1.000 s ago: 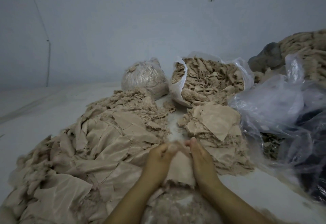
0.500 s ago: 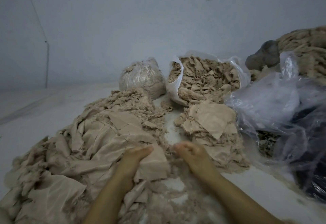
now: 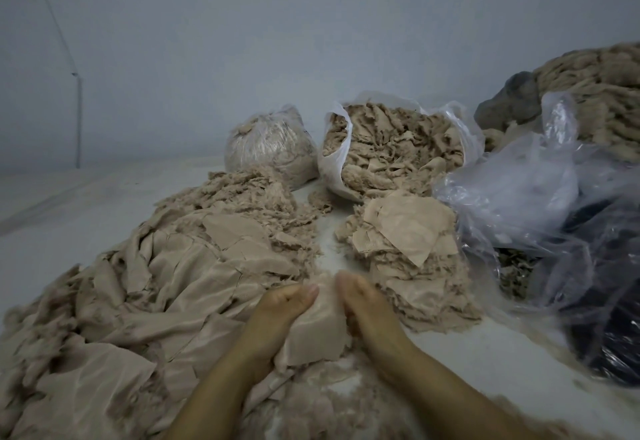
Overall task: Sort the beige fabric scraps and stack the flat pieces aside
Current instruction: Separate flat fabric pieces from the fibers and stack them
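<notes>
Beige scrap (image 3: 317,330) — pinched between left hand (image 3: 277,311) and right hand (image 3: 363,308) (both grips closed).

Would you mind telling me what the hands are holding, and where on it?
Both hold one beige scrap: left hand on its left edge, right hand on its right.

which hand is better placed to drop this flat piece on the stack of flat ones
Right. The right hand sits beside the flat stack, while the left hand is on the far side of the held scrap, next to the loose pile.
</notes>
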The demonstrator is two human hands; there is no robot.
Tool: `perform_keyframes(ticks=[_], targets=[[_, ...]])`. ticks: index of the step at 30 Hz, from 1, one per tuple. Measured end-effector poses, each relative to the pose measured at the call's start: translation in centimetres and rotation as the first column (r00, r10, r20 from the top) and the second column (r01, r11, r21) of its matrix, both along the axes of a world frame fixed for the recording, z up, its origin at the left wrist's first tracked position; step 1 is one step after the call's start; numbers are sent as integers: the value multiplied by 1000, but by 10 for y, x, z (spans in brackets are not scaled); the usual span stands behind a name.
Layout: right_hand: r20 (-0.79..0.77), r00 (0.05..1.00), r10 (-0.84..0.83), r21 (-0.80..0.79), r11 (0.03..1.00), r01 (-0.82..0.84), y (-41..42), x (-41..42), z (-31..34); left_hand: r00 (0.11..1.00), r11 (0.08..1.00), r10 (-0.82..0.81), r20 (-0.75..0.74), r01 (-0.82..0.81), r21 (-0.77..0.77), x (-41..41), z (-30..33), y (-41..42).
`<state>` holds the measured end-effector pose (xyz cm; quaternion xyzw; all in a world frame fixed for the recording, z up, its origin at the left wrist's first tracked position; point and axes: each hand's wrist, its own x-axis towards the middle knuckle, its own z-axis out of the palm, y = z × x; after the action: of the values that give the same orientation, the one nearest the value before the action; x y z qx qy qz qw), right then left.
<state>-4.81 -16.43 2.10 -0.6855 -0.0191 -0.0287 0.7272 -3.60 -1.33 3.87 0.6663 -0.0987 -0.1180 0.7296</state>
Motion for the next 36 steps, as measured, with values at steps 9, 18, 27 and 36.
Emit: perform_keyframes(ticks=[9, 18, 27, 36], targets=[[77, 934, -349, 193, 924, 330, -11, 7, 4, 992, 980, 108, 61, -117, 163, 1, -6, -4], [223, 855, -468, -66, 868, 492, -47, 31, 52, 899, 900, 352, 260, -401, 168, 6, 10, 22], [548, 783, -294, -694, 361, 622, -86, 53, 55, 640, 615, -421, 643, -320, 721, -20, 25, 100], [340, 921, -188, -872, 304, 384, -75, 46, 22, 709, 558, -317, 630, -398, 728, -7, 5, 88]])
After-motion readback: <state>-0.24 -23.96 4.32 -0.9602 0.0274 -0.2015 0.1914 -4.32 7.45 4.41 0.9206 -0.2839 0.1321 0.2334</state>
